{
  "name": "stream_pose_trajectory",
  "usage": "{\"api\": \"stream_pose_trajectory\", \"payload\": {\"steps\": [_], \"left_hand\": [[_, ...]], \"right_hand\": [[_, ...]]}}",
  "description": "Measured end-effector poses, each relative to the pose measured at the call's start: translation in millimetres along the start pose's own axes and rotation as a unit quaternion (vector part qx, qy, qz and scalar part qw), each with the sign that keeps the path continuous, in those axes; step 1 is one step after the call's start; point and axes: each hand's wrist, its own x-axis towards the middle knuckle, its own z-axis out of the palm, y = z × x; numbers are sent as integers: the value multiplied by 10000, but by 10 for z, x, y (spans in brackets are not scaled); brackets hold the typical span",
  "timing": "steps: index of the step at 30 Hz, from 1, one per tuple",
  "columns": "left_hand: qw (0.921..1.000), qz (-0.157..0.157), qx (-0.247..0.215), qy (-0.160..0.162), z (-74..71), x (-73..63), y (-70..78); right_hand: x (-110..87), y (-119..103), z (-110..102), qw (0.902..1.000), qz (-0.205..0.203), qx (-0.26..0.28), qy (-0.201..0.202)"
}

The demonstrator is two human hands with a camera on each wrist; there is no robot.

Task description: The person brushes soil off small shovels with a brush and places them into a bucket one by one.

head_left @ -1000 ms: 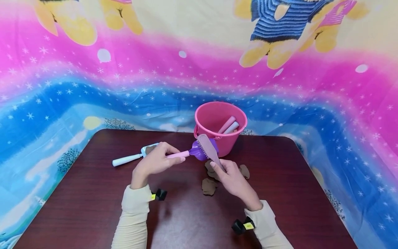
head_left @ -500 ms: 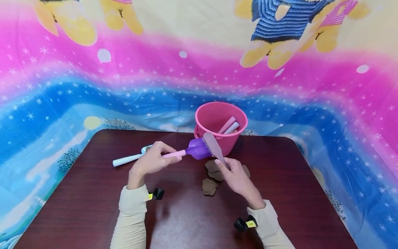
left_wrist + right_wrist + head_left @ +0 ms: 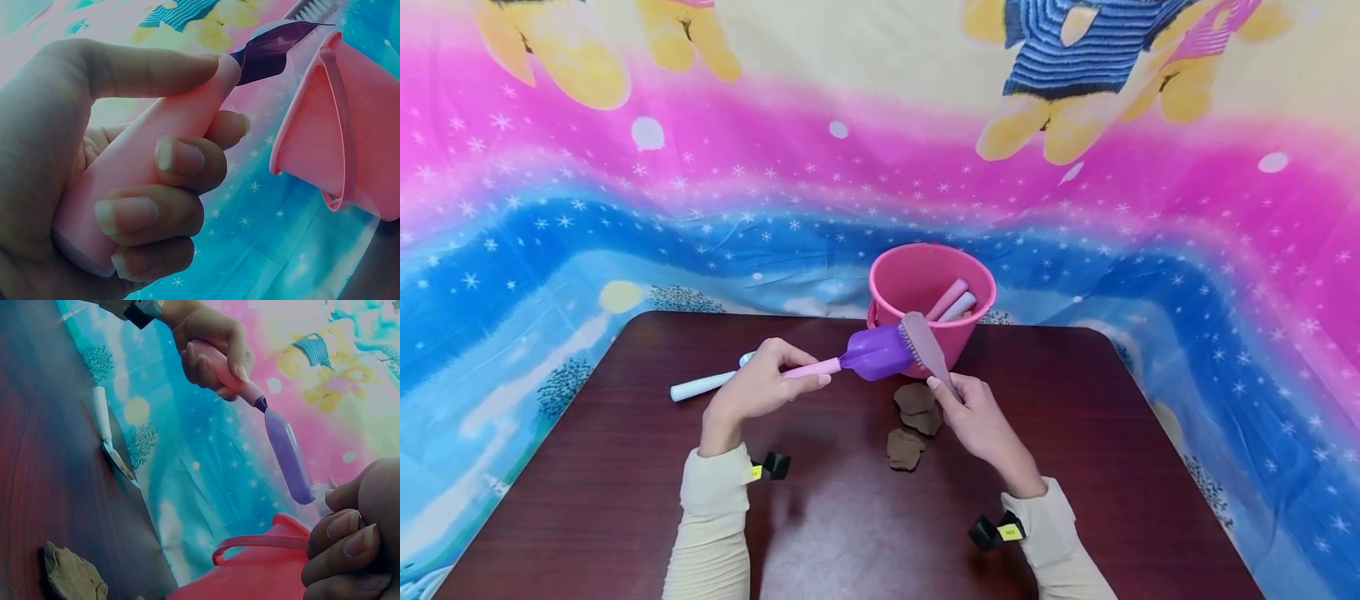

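Observation:
My left hand [image 3: 752, 387] grips the pink handle of a toy shovel [image 3: 877, 352] with a purple blade, held above the table. In the left wrist view its fingers wrap the handle [image 3: 150, 137], with the thumb lying along the top. My right hand [image 3: 988, 427] holds a mauve brush [image 3: 931, 350] by its handle. The brush's bristles are right at the far end of the purple blade, in front of the bucket. In the right wrist view, the fingers hide most of the brush and only some pale bristles [image 3: 322, 499] show.
A pink bucket [image 3: 958, 340] stands behind the hands, with pink and pale blue handles [image 3: 953, 302] inside. Brown clay-like lumps [image 3: 917, 408] lie before it on the dark table [image 3: 835, 533]. A pale-handled trowel [image 3: 103, 419] lies at left, partly behind my left hand in the head view.
The brush has slid from the middle of the purple blade to its far end. My left hand has drawn left with the shovel, and my right hand has shifted slightly right.

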Motion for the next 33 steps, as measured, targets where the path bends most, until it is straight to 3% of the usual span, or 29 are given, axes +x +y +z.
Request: {"api": "stream_pose_trajectory", "payload": {"steps": [14, 23, 33], "left_hand": [[9999, -61, 59, 90, 15, 25, -50], [9995, -55, 295, -95, 132, 102, -8], [9994, 10, 205, -282, 237, 153, 22]], "right_hand": [[-27, -38, 36, 9994, -40, 5, 346], [-78, -148, 224, 9982, -528, 216, -199], [-109, -201, 313, 9978, -429, 230, -460]]}}
